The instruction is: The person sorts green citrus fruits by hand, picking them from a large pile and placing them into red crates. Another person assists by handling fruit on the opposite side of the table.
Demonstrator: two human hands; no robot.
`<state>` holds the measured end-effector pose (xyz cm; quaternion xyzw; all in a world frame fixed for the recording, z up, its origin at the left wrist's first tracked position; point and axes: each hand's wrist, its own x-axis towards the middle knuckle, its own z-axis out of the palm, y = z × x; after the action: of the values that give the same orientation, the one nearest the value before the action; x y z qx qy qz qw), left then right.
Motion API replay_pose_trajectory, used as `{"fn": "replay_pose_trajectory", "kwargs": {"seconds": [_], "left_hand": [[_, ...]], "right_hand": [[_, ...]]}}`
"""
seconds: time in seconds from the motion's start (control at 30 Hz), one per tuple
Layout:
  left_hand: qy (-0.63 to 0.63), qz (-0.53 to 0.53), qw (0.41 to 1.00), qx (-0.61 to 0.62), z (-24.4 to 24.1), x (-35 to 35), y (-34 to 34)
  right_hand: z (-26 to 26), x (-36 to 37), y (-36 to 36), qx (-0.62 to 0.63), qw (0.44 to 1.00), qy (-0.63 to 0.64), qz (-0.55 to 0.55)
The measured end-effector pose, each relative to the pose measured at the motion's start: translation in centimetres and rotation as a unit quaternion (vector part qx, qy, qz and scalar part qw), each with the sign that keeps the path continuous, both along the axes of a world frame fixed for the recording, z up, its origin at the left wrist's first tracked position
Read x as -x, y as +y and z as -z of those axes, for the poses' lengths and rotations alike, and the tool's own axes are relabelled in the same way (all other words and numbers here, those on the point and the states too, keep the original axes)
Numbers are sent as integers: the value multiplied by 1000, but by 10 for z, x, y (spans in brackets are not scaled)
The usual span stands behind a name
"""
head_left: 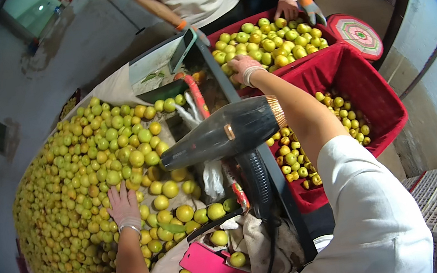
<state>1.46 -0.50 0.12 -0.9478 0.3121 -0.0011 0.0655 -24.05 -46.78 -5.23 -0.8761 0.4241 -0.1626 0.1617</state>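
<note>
My left hand [124, 208], in a thin glove, rests palm down with fingers apart on a broad heap of yellow-green round fruit [81, 176] that look like jujubes. My right hand [244, 68], gloved too, reaches across to the near left corner of a red-lined crate [338, 38] filled with the same fruit [268, 43]. Its fingertips are down among the fruit there, and whether they grip one is hidden. Between my arms a black hair dryer [222, 131] stands on its handle, nozzle towards the heap.
A second red-lined crate [383, 113] under my right arm holds fruit lower down. A pink phone case [216, 268] lies on cloth near me; a phone [183, 49] leans by the far tray. Across from me, a co-worker's gloved hand [312, 10] and another person's hand [287, 7] touch the full crate.
</note>
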Motion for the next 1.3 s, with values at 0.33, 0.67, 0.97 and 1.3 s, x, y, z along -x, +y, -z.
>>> {"fn": "replay_pose_trajectory", "kwargs": {"seconds": [0.33,0.67,0.97,1.3], "left_hand": [[-21,12,1000,18,-6,7,-5],[-41,49,998,-2,-5,29,-21],[12,295,955,-30,19,49,-8],[-9,-89,971,220,-40,-53,187]], "right_hand": [[-19,96,18,-42,934,-352,45],[-131,207,160,-3,901,-422,-100],[-126,-46,365,72,862,-117,-487],[-64,-72,361,-34,890,38,-453]]}}
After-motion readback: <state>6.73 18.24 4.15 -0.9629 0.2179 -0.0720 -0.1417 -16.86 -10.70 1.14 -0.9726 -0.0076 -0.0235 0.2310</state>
